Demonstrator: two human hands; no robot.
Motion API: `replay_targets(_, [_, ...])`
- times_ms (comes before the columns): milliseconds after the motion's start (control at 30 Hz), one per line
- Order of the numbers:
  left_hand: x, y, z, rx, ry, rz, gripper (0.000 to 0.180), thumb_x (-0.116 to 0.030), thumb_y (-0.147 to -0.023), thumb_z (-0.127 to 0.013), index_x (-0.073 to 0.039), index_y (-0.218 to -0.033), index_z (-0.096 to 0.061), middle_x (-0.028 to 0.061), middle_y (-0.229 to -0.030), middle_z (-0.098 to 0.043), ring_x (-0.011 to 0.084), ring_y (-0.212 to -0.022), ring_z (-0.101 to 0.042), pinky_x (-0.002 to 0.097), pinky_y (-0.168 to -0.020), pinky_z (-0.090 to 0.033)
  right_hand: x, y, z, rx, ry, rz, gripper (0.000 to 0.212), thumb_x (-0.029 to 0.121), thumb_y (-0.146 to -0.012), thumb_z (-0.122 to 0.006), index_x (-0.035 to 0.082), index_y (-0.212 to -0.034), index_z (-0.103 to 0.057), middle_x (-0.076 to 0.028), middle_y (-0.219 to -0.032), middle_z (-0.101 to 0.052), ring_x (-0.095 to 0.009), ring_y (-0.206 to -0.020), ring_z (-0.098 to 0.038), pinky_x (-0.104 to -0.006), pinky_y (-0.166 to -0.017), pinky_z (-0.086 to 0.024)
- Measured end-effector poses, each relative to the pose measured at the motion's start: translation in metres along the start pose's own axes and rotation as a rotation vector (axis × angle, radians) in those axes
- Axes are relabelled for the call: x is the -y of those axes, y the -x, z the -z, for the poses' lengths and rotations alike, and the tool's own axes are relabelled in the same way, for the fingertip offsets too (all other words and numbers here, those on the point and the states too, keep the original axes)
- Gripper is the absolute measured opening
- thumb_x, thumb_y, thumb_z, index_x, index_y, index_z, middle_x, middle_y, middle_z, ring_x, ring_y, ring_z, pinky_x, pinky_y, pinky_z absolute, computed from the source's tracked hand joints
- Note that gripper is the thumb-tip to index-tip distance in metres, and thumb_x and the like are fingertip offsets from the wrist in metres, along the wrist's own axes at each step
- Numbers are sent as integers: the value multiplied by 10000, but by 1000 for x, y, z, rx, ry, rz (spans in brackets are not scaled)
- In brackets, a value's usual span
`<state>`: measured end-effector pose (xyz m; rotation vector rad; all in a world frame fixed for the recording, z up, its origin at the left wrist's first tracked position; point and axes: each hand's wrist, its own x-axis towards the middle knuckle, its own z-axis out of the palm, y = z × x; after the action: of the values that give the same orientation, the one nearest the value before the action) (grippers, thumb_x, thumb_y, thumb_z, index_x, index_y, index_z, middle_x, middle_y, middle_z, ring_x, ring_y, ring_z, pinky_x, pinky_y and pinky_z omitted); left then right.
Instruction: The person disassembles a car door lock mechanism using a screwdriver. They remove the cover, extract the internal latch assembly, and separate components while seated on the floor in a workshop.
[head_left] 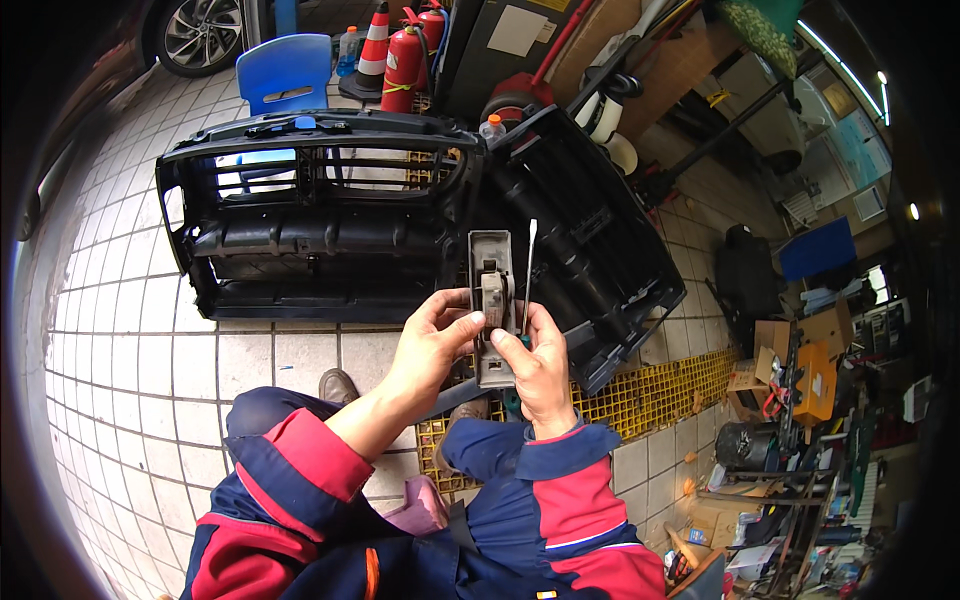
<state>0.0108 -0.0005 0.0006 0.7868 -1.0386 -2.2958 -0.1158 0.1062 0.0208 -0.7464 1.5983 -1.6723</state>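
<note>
Between my two hands is a long, narrow grey plastic part (pixel 490 252) with a raised block in its middle, held upright in front of me. My left hand (pixel 440 335) grips its left edge, thumb pressed near the block. On the other side my right hand (pixel 537 365) has its thumb on the lower face of the part. The same hand also keeps a screwdriver (pixel 531 265), its metal blade pointing up and away; the dark green handle is mostly covered by the palm. Beyond my hands lie two large black plastic frames, a left one (pixel 330 240) and a right one (pixel 570 230).
A blue chair (pixel 285 75), a traffic cone (pixel 373 50) and fire extinguishers (pixel 402 68) stand behind the frames. Yellow floor grating (pixel 660 395) runs under the right frame. Cardboard boxes (pixel 750 375) and cluttered shelving (pixel 790 500) fill the right side. A pink cloth (pixel 420 508) hangs by my lap.
</note>
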Motion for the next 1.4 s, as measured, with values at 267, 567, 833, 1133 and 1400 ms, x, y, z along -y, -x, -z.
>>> replay_targets(267, [6,-3,0,-19,138,77,338,-173,-1070,-633,-62,-1389,-629,-23,-1083,-702,49,-913,-630,214,-688,-457,2,3,-1,20,48,97,455,97,-939,-788,-45,-1323,-590,-122,-1193,-739,-177,-1052,-745,-307,-950,-576])
replay_targets(567, [6,-5,9,121,306,64,384,-316,-1092,-504,-54,-1338,-637,53,-1113,-732,164,-955,-688,337,-875,-550,3,7,-4,-35,72,29,464,118,-926,-827,-9,-1318,-615,-71,-1142,-728,-58,-748,-646,-211,-605,-520])
replay_targets(833, [-4,0,4,163,365,84,360,-336,-1081,-512,-78,-1277,-669,65,-1115,-746,187,-999,-702,370,-918,-559,0,7,-7,-97,65,59,457,109,-907,-851,8,-1297,-635,-51,-1108,-716,-36,-683,-602,-194,-550,-487])
replay_targets(1133, [-4,-4,4,198,334,27,383,-235,-1031,-487,-57,-1342,-620,77,-1155,-729,197,-1064,-701,385,-993,-557,-1,7,-2,-57,97,-16,420,106,-915,-841,9,-1276,-649,-39,-1071,-707,-36,-701,-614,-203,-540,-501])
replay_targets(1400, [-4,-5,6,166,251,-22,536,-151,-947,-458,-17,-1456,-559,110,-1261,-705,226,-1144,-686,405,-1069,-521,-2,7,-6,-55,56,61,350,47,-915,-805,11,-1228,-653,-24,-1023,-708,-33,-673,-598,-199,-551,-496])
